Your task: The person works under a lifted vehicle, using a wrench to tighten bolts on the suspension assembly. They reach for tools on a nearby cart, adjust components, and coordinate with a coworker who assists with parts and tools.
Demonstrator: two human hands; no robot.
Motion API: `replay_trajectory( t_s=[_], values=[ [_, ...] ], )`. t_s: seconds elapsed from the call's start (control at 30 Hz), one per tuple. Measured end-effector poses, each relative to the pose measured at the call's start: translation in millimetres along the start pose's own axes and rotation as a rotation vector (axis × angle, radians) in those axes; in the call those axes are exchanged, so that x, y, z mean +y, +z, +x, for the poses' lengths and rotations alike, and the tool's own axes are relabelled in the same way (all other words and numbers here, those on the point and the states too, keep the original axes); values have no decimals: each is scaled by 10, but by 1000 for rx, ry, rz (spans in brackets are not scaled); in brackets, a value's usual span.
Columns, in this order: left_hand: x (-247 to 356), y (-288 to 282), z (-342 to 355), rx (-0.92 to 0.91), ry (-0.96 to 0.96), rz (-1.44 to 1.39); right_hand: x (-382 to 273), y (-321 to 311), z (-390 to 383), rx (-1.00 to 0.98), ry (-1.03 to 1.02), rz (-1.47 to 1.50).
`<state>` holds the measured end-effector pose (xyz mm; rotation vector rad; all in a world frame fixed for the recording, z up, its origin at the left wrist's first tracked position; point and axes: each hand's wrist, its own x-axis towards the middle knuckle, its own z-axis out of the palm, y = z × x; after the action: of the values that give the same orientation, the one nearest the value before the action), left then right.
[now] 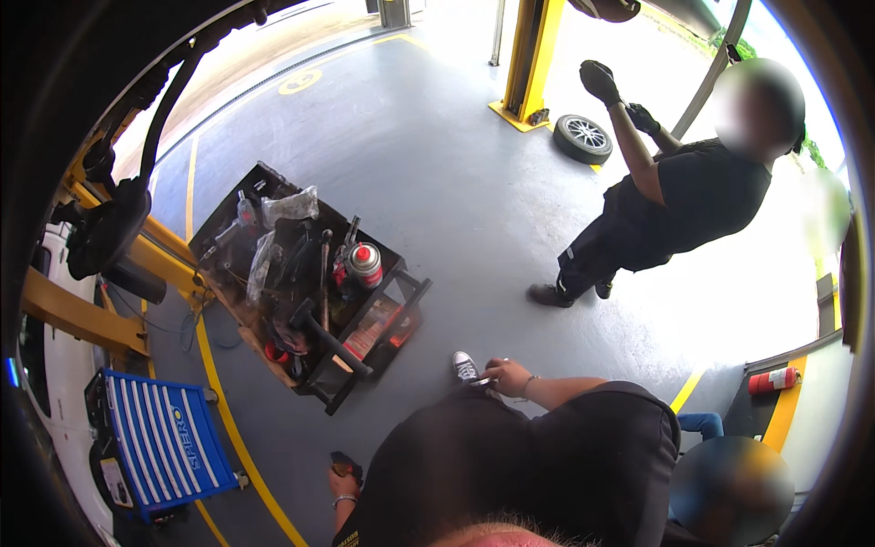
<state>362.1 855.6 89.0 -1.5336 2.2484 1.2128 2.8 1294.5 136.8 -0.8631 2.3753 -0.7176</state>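
Note:
At my waist, my right hand (pixel 508 376) is closed, its fingers bent around a small slim thing that is too small to make out. Lower and to the left, my left hand (pixel 343 483) hangs beside my body, closed around a dark object (pixel 344 465) whose kind I cannot tell. The nearest thing ahead of both hands is a black tool cart (pixel 401 287), apart from them. On it lie a red and white spray can (pixel 365 263), a long-handled tool (pixel 325 273), clear plastic bags (pixel 290 206) and several other tools.
A co-worker (pixel 711 196) in dark clothes and black gloves stands at the right, near a wheel (pixel 583 139) and a yellow lift post (pixel 530 64). A blue tool chest (pixel 169 438) stands at left by a white vehicle (pixel 64 356). Another person (pixel 702 424) is at lower right.

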Motion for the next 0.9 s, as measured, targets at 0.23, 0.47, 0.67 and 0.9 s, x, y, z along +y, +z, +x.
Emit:
replay_trajectory(
  t_s=[0.23, 0.47, 0.67, 0.9],
  values=[
    [-718, 582, 370, -10, -52, 230, 101, -71, -134, -394, 179, 77],
    [-466, 510, 529, -77, -10, 406, 384, -176, 184, -595, 408, 417],
    [231, 428, 524, -139, -66, 119, 326, -22, 450, -552, 389, 87],
    [886, 582, 474, -162, 83, 212, 538, -144, 366, -610, 406, 296]
  ],
)
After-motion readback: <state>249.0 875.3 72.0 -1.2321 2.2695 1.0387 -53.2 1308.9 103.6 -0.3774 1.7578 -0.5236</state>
